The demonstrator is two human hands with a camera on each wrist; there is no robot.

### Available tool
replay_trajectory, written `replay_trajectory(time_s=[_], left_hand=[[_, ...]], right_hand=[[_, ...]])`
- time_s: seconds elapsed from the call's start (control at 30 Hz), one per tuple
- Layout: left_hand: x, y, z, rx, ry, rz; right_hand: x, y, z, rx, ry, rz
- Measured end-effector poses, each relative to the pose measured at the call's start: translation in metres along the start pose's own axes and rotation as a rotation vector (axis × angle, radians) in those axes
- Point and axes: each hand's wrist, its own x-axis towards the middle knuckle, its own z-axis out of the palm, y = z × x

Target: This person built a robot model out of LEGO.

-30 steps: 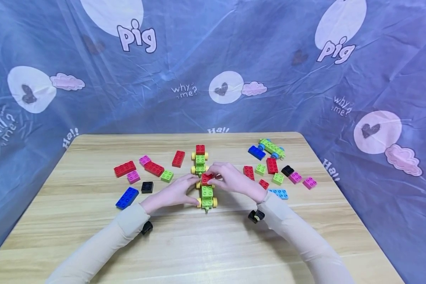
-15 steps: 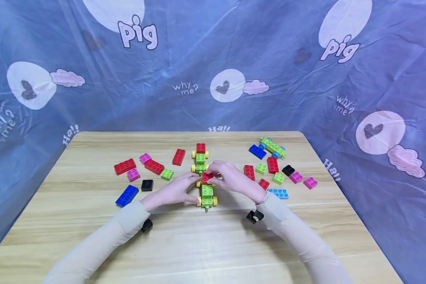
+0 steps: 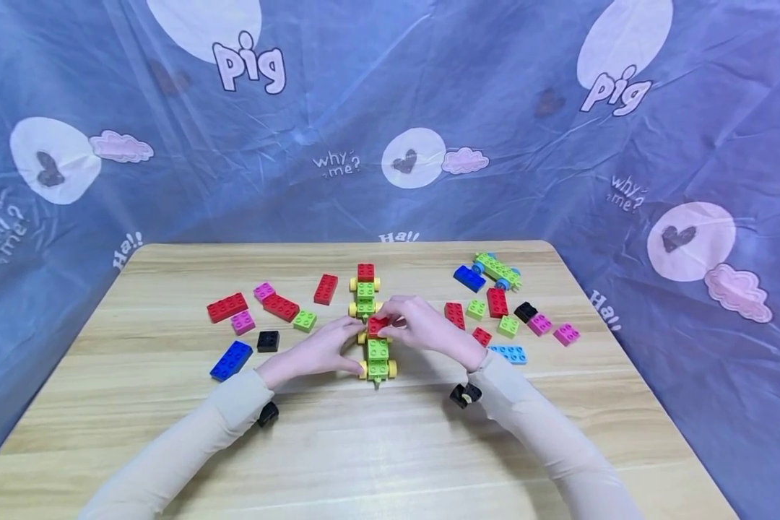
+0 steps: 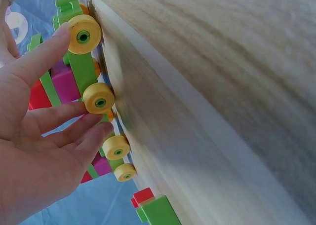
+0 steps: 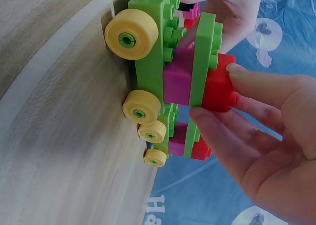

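Observation:
Two toy wagons with yellow wheels stand in line on the table. On the near wagon (image 3: 378, 371), a magenta brick (image 5: 177, 79) sits under a light-green plate (image 5: 201, 52), with a red brick (image 5: 217, 84) on top. My right hand (image 3: 422, 328) pinches that red brick between thumb and fingers, an index fingertip at the plate's edge. From the left, my left hand (image 3: 321, 352) holds the near wagon, thumb on its front wheel (image 4: 85, 35) and fingertips at its rear wheel (image 4: 98, 98). The far wagon (image 3: 366, 292) carries a similar magenta, green and red stack.
Left of the wagons lie loose bricks, among them a blue brick (image 3: 231, 360), a black brick (image 3: 269, 341) and a red brick (image 3: 326, 289). More lie at the right, including a light-blue brick (image 3: 510, 354). A green wagon with blue wheels (image 3: 497, 271) stands at the back right.

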Motion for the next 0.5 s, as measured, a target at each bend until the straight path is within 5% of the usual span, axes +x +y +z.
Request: replay_trajectory(time_s=[0.5], left_hand=[[-0.0016,0.0015,0.0002,-0.012,-0.011,-0.020]], right_hand=[[-0.0075,0.0085,-0.0003,0.059,-0.044,0.006]])
